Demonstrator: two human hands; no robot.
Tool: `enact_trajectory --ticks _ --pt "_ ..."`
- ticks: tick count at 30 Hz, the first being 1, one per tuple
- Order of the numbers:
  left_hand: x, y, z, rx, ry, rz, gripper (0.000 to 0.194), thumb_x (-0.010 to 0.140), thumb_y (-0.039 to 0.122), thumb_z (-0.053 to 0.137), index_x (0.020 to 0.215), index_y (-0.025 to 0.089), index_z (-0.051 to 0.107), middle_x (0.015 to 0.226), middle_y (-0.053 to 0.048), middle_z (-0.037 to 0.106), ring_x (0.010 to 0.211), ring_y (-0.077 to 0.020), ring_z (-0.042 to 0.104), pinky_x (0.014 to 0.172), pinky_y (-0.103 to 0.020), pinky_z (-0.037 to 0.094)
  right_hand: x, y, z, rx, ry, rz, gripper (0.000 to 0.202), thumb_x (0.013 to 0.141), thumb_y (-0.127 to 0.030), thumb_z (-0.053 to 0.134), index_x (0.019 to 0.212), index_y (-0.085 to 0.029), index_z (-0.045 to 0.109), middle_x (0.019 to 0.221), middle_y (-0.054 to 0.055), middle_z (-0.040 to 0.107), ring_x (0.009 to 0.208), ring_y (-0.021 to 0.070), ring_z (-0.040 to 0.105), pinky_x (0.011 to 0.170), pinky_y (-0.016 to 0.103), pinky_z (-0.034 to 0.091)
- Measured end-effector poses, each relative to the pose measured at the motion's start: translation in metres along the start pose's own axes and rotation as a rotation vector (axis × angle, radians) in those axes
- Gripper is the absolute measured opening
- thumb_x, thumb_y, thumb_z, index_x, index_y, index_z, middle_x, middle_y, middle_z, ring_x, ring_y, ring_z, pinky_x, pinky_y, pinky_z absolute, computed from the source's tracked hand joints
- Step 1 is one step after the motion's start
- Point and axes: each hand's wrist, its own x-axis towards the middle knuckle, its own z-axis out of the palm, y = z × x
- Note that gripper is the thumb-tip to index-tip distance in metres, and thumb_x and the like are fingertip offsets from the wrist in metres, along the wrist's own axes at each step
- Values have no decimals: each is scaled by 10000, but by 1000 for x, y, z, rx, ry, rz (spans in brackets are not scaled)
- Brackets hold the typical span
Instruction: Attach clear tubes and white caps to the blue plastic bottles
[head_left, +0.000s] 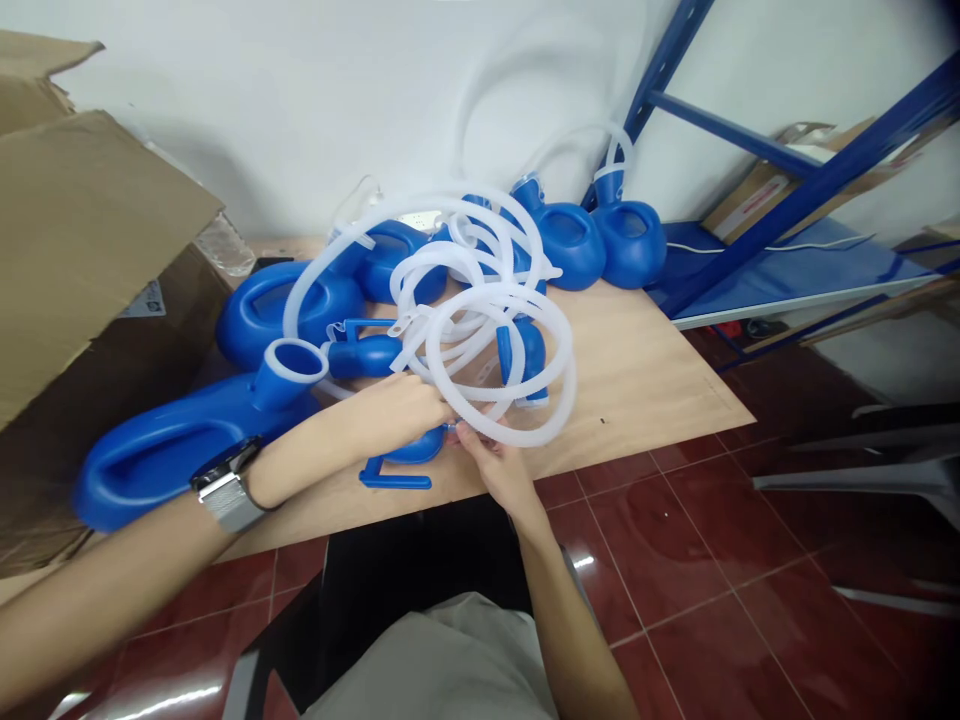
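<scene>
My left hand reaches across the table, its fingers curled down on a blue plastic piece with a handle. Close against it, my right hand is closed, thumb and fingers pinched at the narrow joint beside that piece. A coiled white ribbed hose rises over both hands and hides some fingertips; its end seems to be in my right hand. Two more blue handled pieces lie just beyond, one at left and another at right, partly behind the loops.
An open-necked blue plastic bottle lies at the left, with more blue bottles along the wall. A cardboard box stands at the left edge. A blue metal shelf borders the wooden table on the right.
</scene>
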Motion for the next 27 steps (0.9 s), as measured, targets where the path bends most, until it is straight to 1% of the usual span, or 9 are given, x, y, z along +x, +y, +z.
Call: enact_trajectory --ticks 3,7,10,13,16,19,22,24,27 --pt "0 2 2 123 -83 72 244 977 82 621 1017 238 805 1102 -79 844 1140 -290 801 1076 -458 632 1 3 -1 -4 16 -1 369 966 -595 781 1053 -240 732 1046 55 816 1027 271 802 997 475 655" --pt "1 5 3 253 -128 116 263 967 46 647 1119 199 798 1187 -114 833 1204 -307 785 1109 -471 616 3 5 -3 -35 60 -21 360 931 -581 806 1022 -238 748 1041 63 817 1037 286 796 1002 486 652" --pt "2 9 2 334 -147 127 258 962 28 662 1146 158 787 1215 -144 824 1196 -327 785 1091 -482 620 3 3 -4 -79 62 -39 289 918 -517 824 989 -241 773 1015 61 830 1023 285 793 1006 477 647" --pt "3 12 -2 382 -161 117 254 965 11 642 1118 156 783 1208 -147 818 1131 -315 797 1008 -443 644 2 0 -5 -100 53 -54 276 930 -481 806 1080 -250 790 1096 64 844 1083 289 792 1038 476 638" --pt "6 14 -8 395 -182 94 224 991 34 610 1078 160 773 1140 -132 821 1032 -297 808 885 -395 657 2 -1 -4 -107 49 -62 294 941 -475 785 1127 -247 792 1160 76 845 1135 296 789 1060 482 632" --pt "8 15 -14 387 -201 69 237 1010 60 599 1137 172 765 1163 -124 821 1034 -308 810 834 -389 661 2 -2 -5 -118 53 -61 277 929 -478 802 1072 -241 798 1092 80 850 1065 297 803 1010 482 649" --pt "8 15 -17 363 -208 44 275 1005 54 602 1171 196 769 1213 -111 819 1083 -312 806 853 -392 663 3 -4 -6 -113 62 -62 278 920 -482 817 1055 -239 798 1078 84 848 1043 294 804 997 480 651" --pt "7 16 -16 338 -209 30 289 1005 50 591 1174 200 773 1192 -99 824 1060 -290 807 883 -383 661 4 -6 -7 -104 52 -57 276 910 -477 833 1044 -237 804 1078 87 848 1062 296 800 1018 483 644" --pt "6 17 -13 290 -201 26 291 1009 64 582 1181 203 771 1174 -85 825 1070 -263 797 992 -391 642 6 -7 -9 -88 19 -40 275 887 -478 856 1017 -239 812 1069 80 851 1080 298 794 1041 486 634"
